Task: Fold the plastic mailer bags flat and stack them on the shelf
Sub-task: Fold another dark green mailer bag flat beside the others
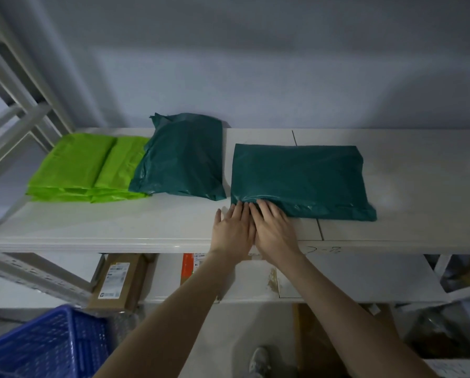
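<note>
Looks like a stockroom or parcel-packing store. Pale grey slotted-steel racking (24, 124) against a bare bluish wall (255, 64), with white board shelves (119, 227) on at least two levels. Stacked on top: lime-green plastic mailer bags (75, 170) and dark green plastic mailer bags (182, 159). Lower down, labelled brown cardboard parcels (119, 279); beside these, a blue perforated plastic crate (48, 345). Dim lighting; possibly more packaging at far right.

Glossy, crinkled dark green plastic mailer (302, 178), smooth white shelf board (119, 225), matt brown cardboard box (116, 279)
</note>
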The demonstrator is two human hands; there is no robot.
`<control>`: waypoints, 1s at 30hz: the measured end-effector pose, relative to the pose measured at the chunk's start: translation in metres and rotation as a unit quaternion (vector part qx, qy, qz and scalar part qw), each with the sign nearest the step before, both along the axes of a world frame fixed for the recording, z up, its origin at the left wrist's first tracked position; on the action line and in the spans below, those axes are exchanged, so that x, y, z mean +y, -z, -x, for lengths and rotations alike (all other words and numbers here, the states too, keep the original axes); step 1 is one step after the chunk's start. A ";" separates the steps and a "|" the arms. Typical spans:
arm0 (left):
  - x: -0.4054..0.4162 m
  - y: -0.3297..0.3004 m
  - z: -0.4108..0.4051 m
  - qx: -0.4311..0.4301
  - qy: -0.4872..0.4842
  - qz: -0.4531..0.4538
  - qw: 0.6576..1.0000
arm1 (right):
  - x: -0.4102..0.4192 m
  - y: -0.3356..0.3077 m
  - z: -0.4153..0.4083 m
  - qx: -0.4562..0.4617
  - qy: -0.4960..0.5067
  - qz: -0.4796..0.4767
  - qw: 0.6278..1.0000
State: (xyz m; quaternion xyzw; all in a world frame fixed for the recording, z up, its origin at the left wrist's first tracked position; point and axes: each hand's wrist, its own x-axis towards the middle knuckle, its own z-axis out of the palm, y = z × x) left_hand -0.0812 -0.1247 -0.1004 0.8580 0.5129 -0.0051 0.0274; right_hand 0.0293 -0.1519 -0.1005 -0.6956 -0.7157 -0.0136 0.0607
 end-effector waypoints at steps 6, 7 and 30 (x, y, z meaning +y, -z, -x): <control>0.003 -0.003 -0.013 0.012 -0.012 -0.018 1.000 | -0.002 0.001 -0.014 -0.013 0.011 -0.045 0.999; 0.003 -0.002 -0.014 0.016 -0.014 -0.019 1.000 | -0.003 0.001 -0.017 -0.013 0.015 -0.050 0.999; -0.004 -0.009 -0.038 0.035 -0.038 -0.050 0.997 | -0.035 0.008 -0.099 -0.047 0.087 -0.096 0.990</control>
